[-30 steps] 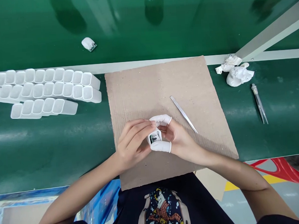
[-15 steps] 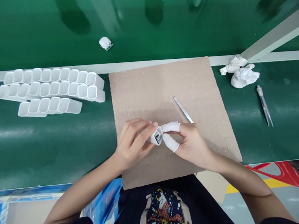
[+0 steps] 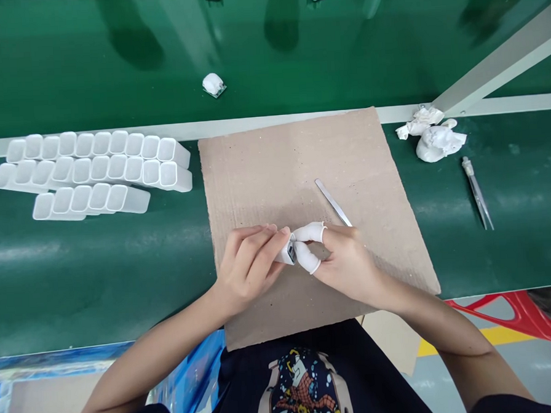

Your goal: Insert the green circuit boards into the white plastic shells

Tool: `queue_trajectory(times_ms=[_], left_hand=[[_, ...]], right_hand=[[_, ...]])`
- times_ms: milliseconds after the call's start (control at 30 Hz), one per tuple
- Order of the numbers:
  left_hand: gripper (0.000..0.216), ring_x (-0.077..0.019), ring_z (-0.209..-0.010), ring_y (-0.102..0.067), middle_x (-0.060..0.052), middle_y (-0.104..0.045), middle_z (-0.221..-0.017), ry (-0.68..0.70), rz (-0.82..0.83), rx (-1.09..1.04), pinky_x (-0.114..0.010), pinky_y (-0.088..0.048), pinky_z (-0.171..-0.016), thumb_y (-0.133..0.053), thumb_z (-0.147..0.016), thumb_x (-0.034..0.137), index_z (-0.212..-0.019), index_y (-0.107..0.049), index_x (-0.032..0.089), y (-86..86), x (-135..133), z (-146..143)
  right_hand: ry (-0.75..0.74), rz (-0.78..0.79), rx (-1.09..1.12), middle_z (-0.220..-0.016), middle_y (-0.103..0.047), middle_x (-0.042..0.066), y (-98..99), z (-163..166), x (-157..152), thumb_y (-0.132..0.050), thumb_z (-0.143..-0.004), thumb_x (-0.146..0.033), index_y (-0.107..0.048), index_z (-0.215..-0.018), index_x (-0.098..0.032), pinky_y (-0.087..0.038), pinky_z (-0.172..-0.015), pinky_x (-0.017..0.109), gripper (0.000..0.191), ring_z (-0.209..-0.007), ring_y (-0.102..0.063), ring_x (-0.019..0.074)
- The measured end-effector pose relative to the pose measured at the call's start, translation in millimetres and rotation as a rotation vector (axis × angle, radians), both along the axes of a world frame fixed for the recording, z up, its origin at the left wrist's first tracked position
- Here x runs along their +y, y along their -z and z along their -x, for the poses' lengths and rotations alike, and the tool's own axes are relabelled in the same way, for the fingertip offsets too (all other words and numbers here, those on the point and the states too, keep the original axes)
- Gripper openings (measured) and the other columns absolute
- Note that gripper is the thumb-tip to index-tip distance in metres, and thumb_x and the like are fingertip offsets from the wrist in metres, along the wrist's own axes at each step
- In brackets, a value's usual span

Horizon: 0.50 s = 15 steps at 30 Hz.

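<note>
Over the cardboard sheet [image 3: 291, 162], my left hand [image 3: 248, 266] is wrapped round a small white plastic housing [image 3: 285, 253]. Its open end faces right and shows a dark part with metal inside. White finger cots cover the thumb and index finger of my right hand [image 3: 337, 252]. Those two fingertips are pinched together at the open end of the housing; anything between them is too small to make out. A metal strip, likely one tool's end [image 3: 333, 202], lies on the cardboard, partly under my right hand.
Rows of white open housings [image 3: 89, 170] stand to the left. At right lie crumpled white material [image 3: 438, 139] and tweezers [image 3: 478, 193]. Beyond the pale rail [image 3: 275, 123], small circuit boards with white lumps [image 3: 214, 84] sit on green surface. A slanted post [image 3: 494, 62] rises at right.
My right fingertips have drawn closer together at the mouth of the housing. The housing has turned slightly, so less of its inside shows. The whole view has shifted a little.
</note>
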<state>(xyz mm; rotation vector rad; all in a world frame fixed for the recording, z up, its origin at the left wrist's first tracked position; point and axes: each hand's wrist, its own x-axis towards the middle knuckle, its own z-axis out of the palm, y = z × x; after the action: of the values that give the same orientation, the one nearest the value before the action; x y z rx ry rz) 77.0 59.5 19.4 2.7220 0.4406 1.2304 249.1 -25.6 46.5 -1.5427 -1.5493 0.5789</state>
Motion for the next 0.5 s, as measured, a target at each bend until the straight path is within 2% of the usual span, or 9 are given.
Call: queue_trajectory(times_ms=[100,300,500], left_hand=[[0.048,-0.023,-0.091,-0.067,-0.01,-0.068,-0.097,-0.004,-0.016,0.011,-0.035,-0.057,-0.077,-0.076,-0.08,0.007,-0.125,-0.061,0.01,-0.5,-1,0],[0.044,-0.0197,-0.088,-0.066,-0.009,-0.065,-0.1,0.005,0.233,-0.023,-0.031,-0.055,-0.074,-0.076,-0.082,0.012,-0.123,-0.059,0.016,-10.3,0,-1],[0.045,-0.02,-0.091,-0.067,-0.008,-0.067,-0.1,0.016,0.188,-0.025,-0.032,-0.057,-0.075,-0.073,-0.086,0.014,-0.127,-0.057,0.02,-7.0,0,0]], right_hand=[[0.002,0.017,0.014,-0.077,-0.076,0.001,0.2,0,1,-0.056,-0.088,-0.009,-0.07,-0.084,-0.018,-0.054,-0.064,0.022,0.017,-0.067,-0.07,0.0125],[-0.163,0.087,0.27,-0.093,-0.079,0.001,-3.0,-13,5,-0.057,-0.089,-0.011,-0.073,-0.092,-0.022,-0.059,-0.075,0.026,0.02,-0.084,-0.075,0.0152],[-0.141,0.14,0.323,-0.093,-0.078,0.0,-2.6,-11,3,-0.061,-0.086,-0.011,-0.072,-0.092,-0.023,-0.06,-0.079,0.029,0.017,-0.084,-0.075,0.0159]])
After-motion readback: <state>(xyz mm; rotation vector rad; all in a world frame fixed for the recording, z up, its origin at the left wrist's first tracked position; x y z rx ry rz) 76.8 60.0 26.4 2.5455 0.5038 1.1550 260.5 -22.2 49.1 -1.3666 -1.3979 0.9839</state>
